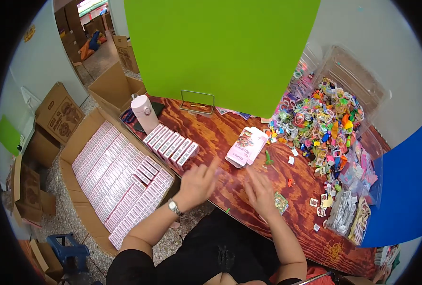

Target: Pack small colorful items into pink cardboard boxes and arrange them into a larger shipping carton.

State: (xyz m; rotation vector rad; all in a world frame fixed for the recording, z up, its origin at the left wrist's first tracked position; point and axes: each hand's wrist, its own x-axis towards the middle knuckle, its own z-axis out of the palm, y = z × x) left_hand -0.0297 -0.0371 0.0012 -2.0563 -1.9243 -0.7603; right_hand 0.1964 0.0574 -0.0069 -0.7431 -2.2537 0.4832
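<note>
over the table's (pixel 232 190) front edge, the left hand (pixel 196 186) reached out with its index finger extended, and the right hand (pixel 261 194) had its fingers loosely apart — both seemed to hold nothing, though blur softened the fingertips. just beyond them, well in from the table's left and right edges, lay the pink box (pixel 244 151), with no clear contact. it probably called for a light hold on its side walls — thin card would likely dent under hard thumbs. farther off, packed boxes (pixel 170 145) stood along the left edge, and loose trinkets (pixel 322 128) heaped toward the far right corner.
</note>
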